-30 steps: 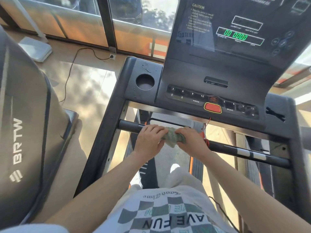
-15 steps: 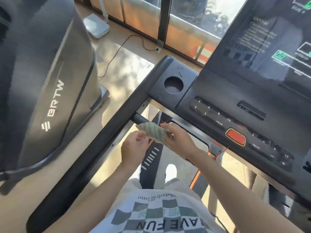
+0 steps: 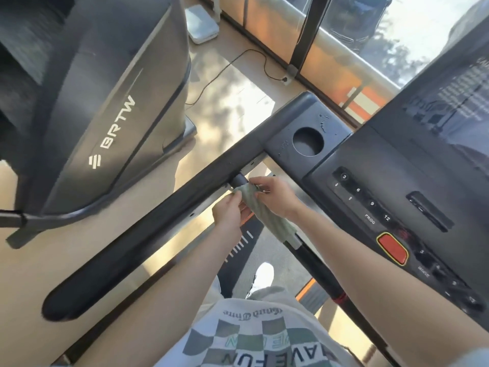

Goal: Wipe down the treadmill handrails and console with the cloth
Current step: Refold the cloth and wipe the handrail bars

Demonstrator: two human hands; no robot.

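A pale green cloth lies draped along the left end of the black front crossbar, close to where the bar meets the left handrail. My left hand pinches the cloth's near edge. My right hand grips its upper end against the bar. The dark console with number keys and a red stop button rises to the right. A round cup holder sits at the console's left corner.
A second grey machine marked BRTW stands close on the left. A cable runs over the floor to a socket by the window. A white flat device lies on the floor. My white shoe rests on the belt.
Both hands slid the cloth left along the crossbar, from its middle to its left end. The cloth has unfolded and spread along the bar. My view swung left and tilted.
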